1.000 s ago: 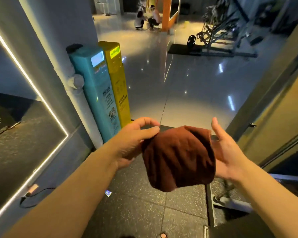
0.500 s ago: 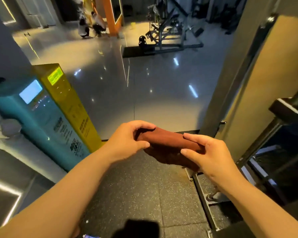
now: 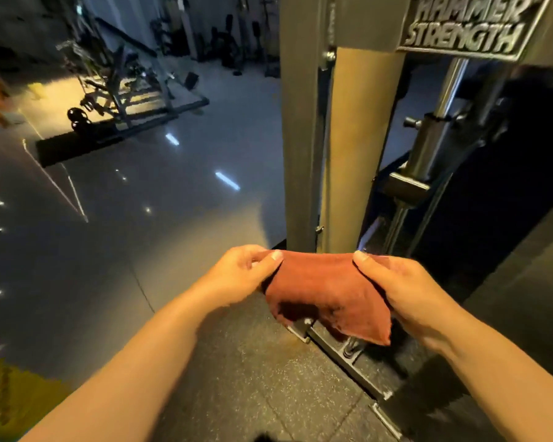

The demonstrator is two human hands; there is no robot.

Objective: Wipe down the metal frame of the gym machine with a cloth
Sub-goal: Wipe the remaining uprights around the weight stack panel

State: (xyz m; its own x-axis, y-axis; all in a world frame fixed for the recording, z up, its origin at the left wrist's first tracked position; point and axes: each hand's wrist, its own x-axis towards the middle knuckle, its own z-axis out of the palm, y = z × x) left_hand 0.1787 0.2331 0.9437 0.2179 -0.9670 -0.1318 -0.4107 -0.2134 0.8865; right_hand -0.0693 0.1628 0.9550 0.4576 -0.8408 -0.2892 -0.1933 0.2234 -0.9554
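A rust-brown cloth (image 3: pixel 326 295) hangs folded between both hands at chest height. My left hand (image 3: pixel 243 272) pinches its upper left corner, and my right hand (image 3: pixel 403 288) grips its right edge with the thumb on top. Directly behind the cloth rises the grey metal upright (image 3: pixel 300 138) of the gym machine, with a tan panel (image 3: pixel 355 148) beside it. A chrome guide rod (image 3: pixel 441 116) and a nameplate (image 3: pixel 466 23) sit to the right. The cloth is not touching the frame.
The machine's base rail (image 3: pixel 342 355) is bolted to dark rubber flooring (image 3: pixel 253 378) under the cloth. Glossy tile floor (image 3: pixel 141 202) spreads to the left. Another weight machine with plates (image 3: pixel 109 90) stands far back left. A yellow kiosk corner (image 3: pixel 10 393) shows at bottom left.
The view has swung right and closer, bringing the machine's upright in front of me. The cloth, held flat before, now hangs down between my hands as a wider fold.
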